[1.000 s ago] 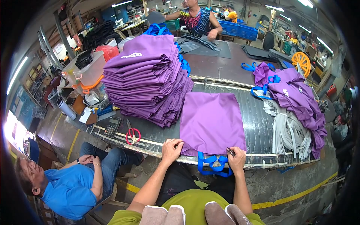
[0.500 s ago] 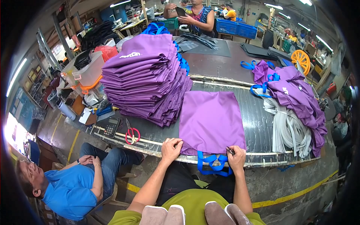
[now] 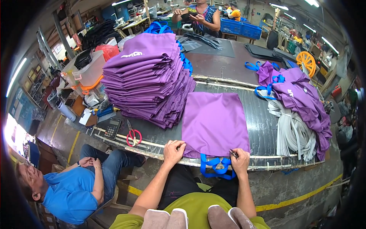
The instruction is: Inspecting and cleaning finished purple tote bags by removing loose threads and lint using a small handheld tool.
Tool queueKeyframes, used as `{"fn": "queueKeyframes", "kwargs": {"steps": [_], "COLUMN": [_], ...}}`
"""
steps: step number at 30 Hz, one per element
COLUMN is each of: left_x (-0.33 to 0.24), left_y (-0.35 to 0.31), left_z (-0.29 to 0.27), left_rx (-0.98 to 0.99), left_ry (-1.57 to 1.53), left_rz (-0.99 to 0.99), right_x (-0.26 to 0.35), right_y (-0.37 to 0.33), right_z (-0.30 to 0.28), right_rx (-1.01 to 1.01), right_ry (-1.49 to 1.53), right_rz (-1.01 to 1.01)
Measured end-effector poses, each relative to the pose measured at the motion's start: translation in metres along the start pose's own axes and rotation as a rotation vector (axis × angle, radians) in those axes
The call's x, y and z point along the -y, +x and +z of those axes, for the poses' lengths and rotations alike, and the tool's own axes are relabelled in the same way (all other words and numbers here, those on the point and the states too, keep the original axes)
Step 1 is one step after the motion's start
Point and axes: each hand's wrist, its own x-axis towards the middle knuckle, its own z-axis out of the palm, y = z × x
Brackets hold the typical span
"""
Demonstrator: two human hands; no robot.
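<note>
A purple cloth tote bag [image 3: 214, 120] lies flat on the dark table in front of me. Its blue handles [image 3: 217, 168] hang over the near edge toward my lap. My left hand [image 3: 174, 151] is closed on the bag's near left corner, fingertips pinched together. At the near right corner, my right hand [image 3: 240, 161] is closed around a small dark tool [image 3: 234, 154], its tip at the bag's hem; what kind of tool cannot be made out. Left of the bag rises a tall stack of folded purple bags [image 3: 148, 80] with blue handles.
Red-handled scissors [image 3: 134, 138] and a calculator [image 3: 112, 128] lie left of my left hand. Grey strips [image 3: 291, 129] and a heap of purple bags [image 3: 301, 95] lie at right. A seated person in blue [image 3: 72, 194] is at left; another [image 3: 202, 19] stands across the table.
My hands and the bag stay in nearly the same place. The person across the table has shifted a little and lowered the dark piece they hold.
</note>
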Motion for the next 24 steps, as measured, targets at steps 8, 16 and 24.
{"fn": "queueKeyframes", "kwargs": {"steps": [8,16,24], "left_x": [0.0004,-0.0003,-0.0042], "left_y": [0.0003,0.0016,0.0022], "left_z": [-0.0006,-0.0009,-0.0026], "left_rx": [0.012,0.057,0.043], "left_ry": [0.001,0.018,0.011], "left_rz": [-0.011,-0.056,-0.046], "right_x": [0.0022,-0.0006,-0.0003], "right_y": [0.0010,0.0012,0.0013], "right_z": [-0.0008,0.0013,0.0013], "right_rx": [0.008,0.007,0.003], "right_ry": [0.009,0.003,0.001], "right_rz": [0.006,-0.003,-0.002]}}
